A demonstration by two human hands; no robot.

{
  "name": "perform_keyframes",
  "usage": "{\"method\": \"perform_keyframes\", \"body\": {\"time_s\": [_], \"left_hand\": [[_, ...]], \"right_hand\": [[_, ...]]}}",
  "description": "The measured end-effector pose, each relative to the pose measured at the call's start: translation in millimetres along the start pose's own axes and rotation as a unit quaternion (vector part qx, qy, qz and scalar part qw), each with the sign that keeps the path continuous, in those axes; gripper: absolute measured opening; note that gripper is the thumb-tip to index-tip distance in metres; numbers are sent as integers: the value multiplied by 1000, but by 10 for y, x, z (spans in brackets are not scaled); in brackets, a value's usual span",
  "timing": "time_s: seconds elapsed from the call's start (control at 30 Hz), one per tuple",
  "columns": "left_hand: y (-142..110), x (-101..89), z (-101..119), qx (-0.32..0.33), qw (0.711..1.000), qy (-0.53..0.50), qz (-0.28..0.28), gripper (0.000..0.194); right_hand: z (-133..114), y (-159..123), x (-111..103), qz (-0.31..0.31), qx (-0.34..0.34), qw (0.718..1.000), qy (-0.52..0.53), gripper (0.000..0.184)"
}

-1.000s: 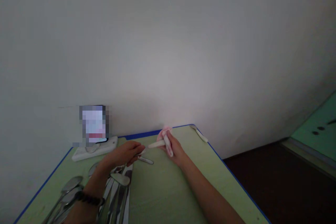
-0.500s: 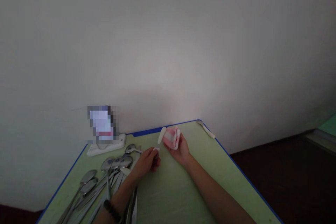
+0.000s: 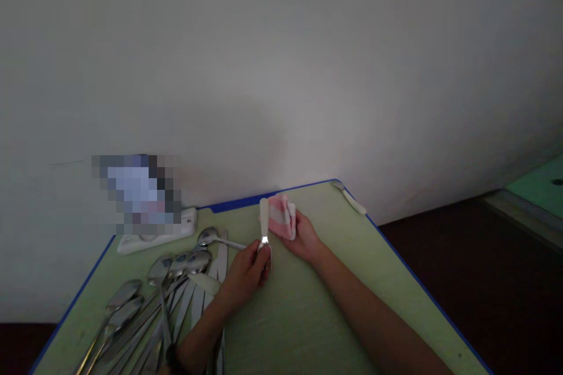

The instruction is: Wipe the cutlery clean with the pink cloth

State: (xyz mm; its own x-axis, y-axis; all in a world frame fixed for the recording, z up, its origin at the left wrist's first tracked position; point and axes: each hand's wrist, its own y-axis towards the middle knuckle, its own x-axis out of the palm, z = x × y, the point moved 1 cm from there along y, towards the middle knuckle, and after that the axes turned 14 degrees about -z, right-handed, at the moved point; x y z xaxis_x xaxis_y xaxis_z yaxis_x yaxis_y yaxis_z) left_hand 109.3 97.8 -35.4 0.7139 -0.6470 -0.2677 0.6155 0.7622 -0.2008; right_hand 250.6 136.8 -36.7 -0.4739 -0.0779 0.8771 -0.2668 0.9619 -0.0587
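Note:
My left hand (image 3: 248, 272) is closed on the metal bowl of a spoon (image 3: 264, 220), whose cream handle points up and away. Just right of that handle, my right hand (image 3: 307, 238) grips a folded pink-and-white cloth (image 3: 281, 217). The cloth is right beside the handle; whether they touch I cannot tell. To the left, partly hidden under my left forearm, lies a heap of metal spoons (image 3: 160, 269) and other flatware. Another cream handle (image 3: 205, 282) lies across the heap.
A fork with a cream handle (image 3: 354, 202) lies at the far right corner of the green table (image 3: 281, 328). A blurred-out phone (image 3: 141, 193) leans on a white stand (image 3: 187, 225) at the back left. The wall (image 3: 308, 99) rises directly behind the table.
The spoon in my left hand has turned, so its handle stands more upright and its bowl now shows. The cloth has shifted in my right hand. The view has also moved slightly.

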Motion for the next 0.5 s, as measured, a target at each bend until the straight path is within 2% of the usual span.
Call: {"method": "perform_keyframes", "body": {"time_s": [0.07,0.23,0.33,0.5], "left_hand": [[33,-33,-24,-5,1000,-5,-4,34],[92,-102,-63,-31,999,-10,-10,31],[102,-124,-84,-24,999,25,-27,30],[101,-149,-120,-2,997,63,-33,29]], "right_hand": [[22,54,-23,-3,15,1000,-9,32],[83,131,-72,-23,109,993,-34,26],[95,145,-97,-14,103,994,-40,23],[159,89,-75,-59,113,988,-85,16]]}}
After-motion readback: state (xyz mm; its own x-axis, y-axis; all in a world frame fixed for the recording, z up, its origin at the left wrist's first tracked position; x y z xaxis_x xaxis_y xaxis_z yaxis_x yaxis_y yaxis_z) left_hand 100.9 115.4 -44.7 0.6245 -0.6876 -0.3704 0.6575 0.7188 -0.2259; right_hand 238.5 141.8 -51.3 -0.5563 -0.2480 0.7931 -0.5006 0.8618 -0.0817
